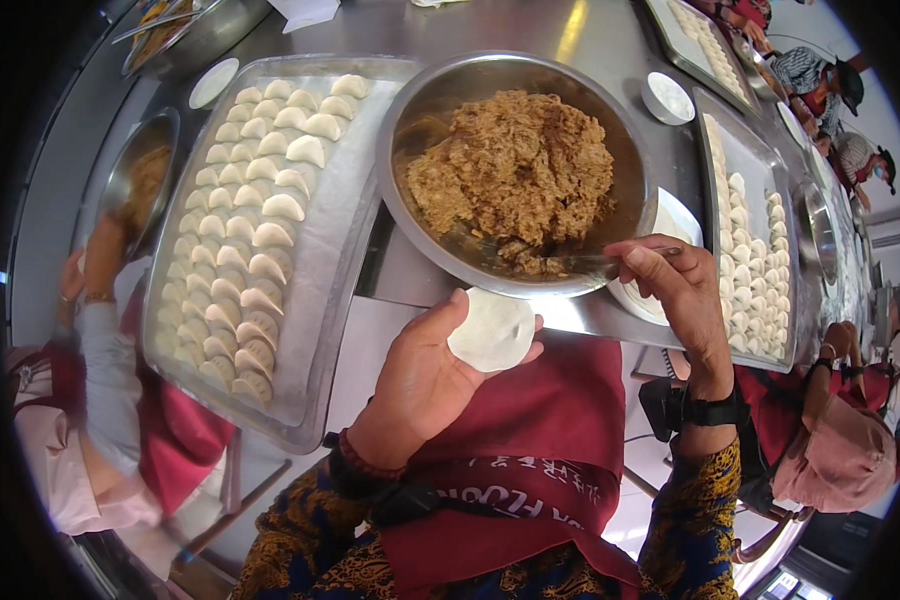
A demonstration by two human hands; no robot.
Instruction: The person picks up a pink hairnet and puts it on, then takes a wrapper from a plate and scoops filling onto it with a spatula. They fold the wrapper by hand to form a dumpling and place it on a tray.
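A round white dough wrapper [491, 330] lies across the fingers of my left hand [435, 367], palm up, just below the rim of a large steel bowl [637, 217]. Brown minced filling [525, 161] is heaped inside the bowl. My right hand [667, 281] pinches the handle of a thin metal utensil [596, 261] over the bowl's near right rim. Its far end is in a small clump of filling, so its shape there is hidden. Partly behind my right hand, a white plate [675, 217] holds pale, flat wrappers.
To the left is a metal tray [337, 330] with rows of folded dumplings [247, 195]. Another dumpling tray [784, 356] lies to the right, near a small white bowl [667, 97]. At far left, a person's hands [101, 255] work beside a steel bowl [139, 180]. Other people sit at right.
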